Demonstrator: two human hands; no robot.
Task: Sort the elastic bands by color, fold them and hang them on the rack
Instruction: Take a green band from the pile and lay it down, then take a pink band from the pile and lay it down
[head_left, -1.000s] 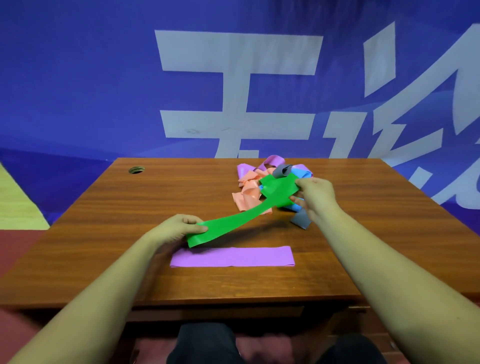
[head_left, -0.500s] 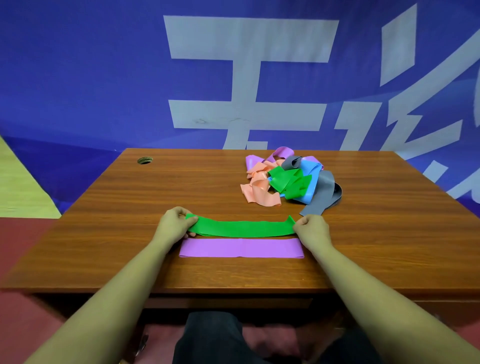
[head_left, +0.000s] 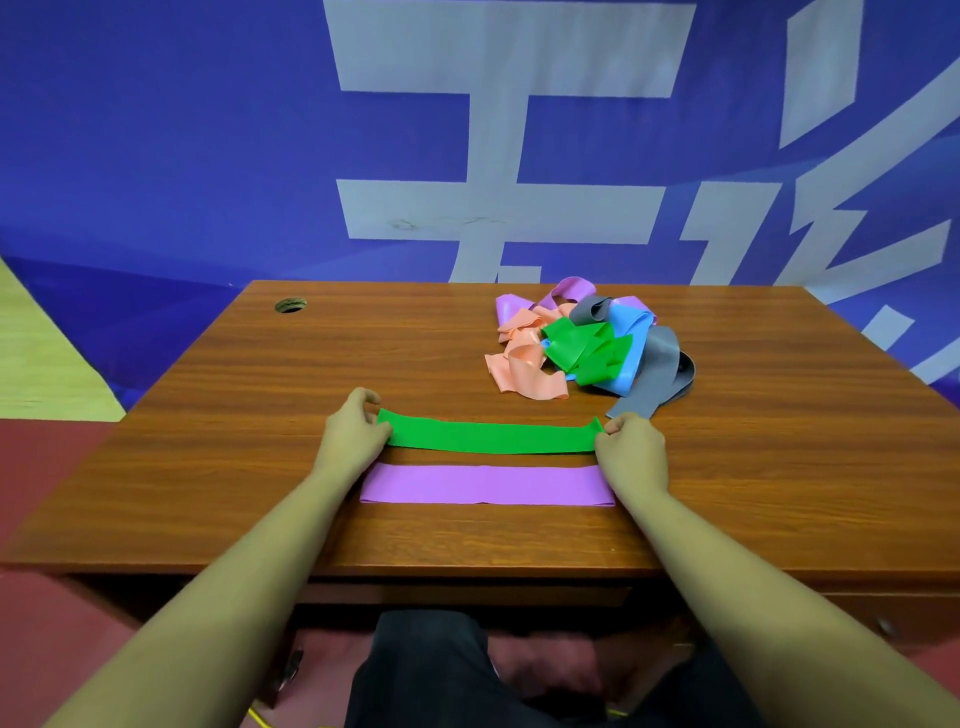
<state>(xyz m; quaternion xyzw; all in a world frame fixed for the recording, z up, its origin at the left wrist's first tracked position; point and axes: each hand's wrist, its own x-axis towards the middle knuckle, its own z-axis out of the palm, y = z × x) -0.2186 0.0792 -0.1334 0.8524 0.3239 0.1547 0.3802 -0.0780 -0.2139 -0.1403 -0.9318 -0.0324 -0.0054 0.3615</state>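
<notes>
A green elastic band (head_left: 491, 435) lies stretched flat across the wooden desk (head_left: 260, 415). My left hand (head_left: 353, 434) pinches its left end and my right hand (head_left: 631, 449) pinches its right end. Just in front of it, nearer to me, a purple band (head_left: 485, 484) lies flat and parallel. At the back right sits a tangled pile of bands (head_left: 587, 348) in green, peach, purple, blue and grey. No rack is in view.
A round cable hole (head_left: 291, 305) is in the desk's far left corner. A blue banner with large white characters (head_left: 493, 130) hangs right behind the desk. My dark-trousered legs (head_left: 467, 670) show under the front edge.
The green band was pulled out of the pile, drawn toward me and laid straight behind the purple band. My right hand came from the pile to the band's right end.
</notes>
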